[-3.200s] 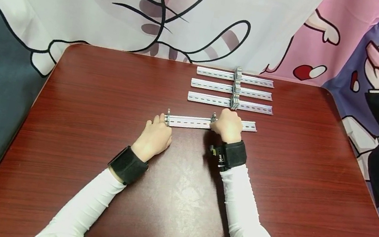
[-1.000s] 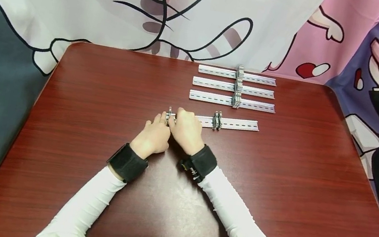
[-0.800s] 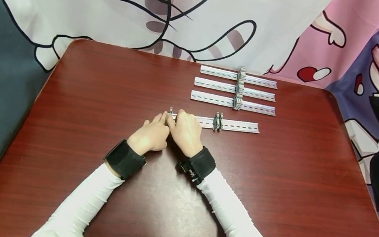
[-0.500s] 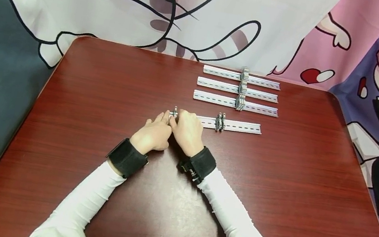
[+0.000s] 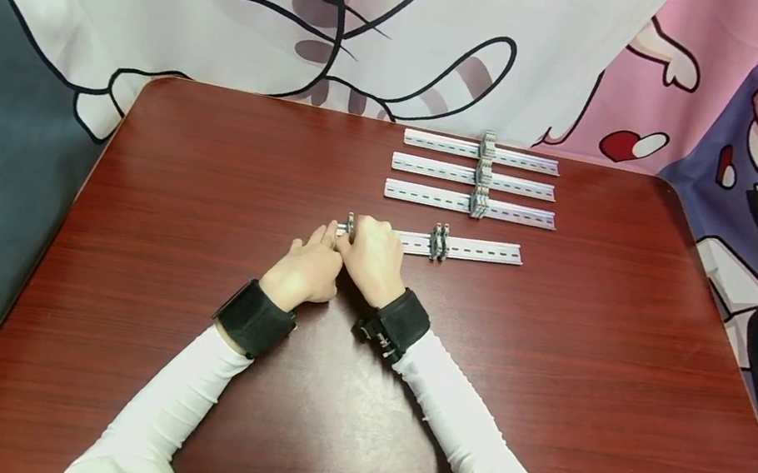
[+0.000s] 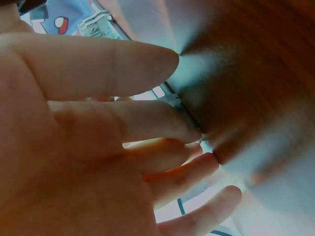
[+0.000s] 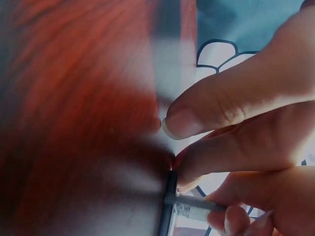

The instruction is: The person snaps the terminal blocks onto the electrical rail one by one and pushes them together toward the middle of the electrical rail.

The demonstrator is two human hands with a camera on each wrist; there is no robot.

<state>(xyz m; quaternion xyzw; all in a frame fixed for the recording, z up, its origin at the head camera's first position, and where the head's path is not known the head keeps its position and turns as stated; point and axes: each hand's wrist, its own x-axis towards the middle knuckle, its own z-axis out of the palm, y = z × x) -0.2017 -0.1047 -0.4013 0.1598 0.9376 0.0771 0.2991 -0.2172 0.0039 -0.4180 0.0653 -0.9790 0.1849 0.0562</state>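
A slotted silver DIN rail (image 5: 483, 251) lies across the table in front of both hands. Two grey-green terminal blocks (image 5: 439, 242) stand upright side by side near its middle. Another terminal block (image 5: 350, 223) sits by the rail's left end. My right hand (image 5: 372, 261) is curled over that end, thumb and fingers pinching at this block and covering part of the rail. My left hand (image 5: 305, 267) touches the rail's left tip with outstretched fingers. In the left wrist view its straight fingers (image 6: 162, 120) are spread alongside the rail.
Behind, three parallel rails (image 5: 424, 195) each carry a cluster of terminal blocks (image 5: 479, 201). They lie close to the far edge of the brown table (image 5: 595, 351), against a printed curtain (image 5: 198, 10).
My right hand has moved left from the middle of the rail to its left end. Two blocks now show where it was. Over the last second both hands have stayed nearly still.
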